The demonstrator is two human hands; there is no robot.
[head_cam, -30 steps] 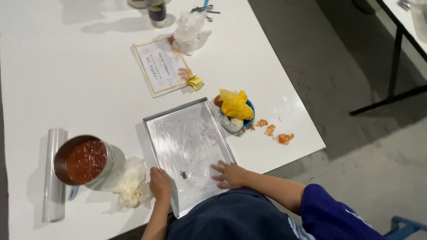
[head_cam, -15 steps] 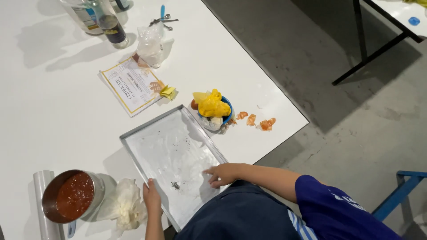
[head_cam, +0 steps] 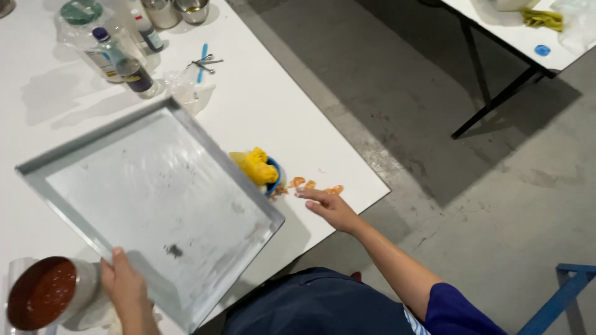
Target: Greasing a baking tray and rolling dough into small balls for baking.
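- Grey concrete floor (head_cam: 434, 161) runs beside a long white counter (head_cam: 261, 105), and a second white counter (head_cam: 515, 37) on dark legs stands well apart across the gap.
- Left hand (head_cam: 126, 284) grips the near edge of a big, shallow metal tray (head_cam: 149, 205); its fingers (head_cam: 119, 260) are clamped on the rim, thumb on top, and the tray is lifted and tilted above the counter.
- The tray's face is smeared with whitish streaks, with a small dark speck just beyond the left fingers.
- Right hand (head_cam: 329, 208) lies out flat, palm down, fingers (head_cam: 309, 193) straight and slightly apart, holding nothing; the fingertips are right by some orange scraps (head_cam: 313, 185) at the counter's edge.
- Just to the left of those fingers sits a small blue bowl (head_cam: 275, 180) with a crumpled yellow cloth (head_cam: 257, 166) stuffed in it.
- Beside the left hand, on its outer side, stands a metal tin (head_cam: 46, 291) filled with red sauce.
- Far past the tray I see plastic bottles (head_cam: 121, 56), a blue-handled tool (head_cam: 203, 61) and a clear plastic bag (head_cam: 186, 90).
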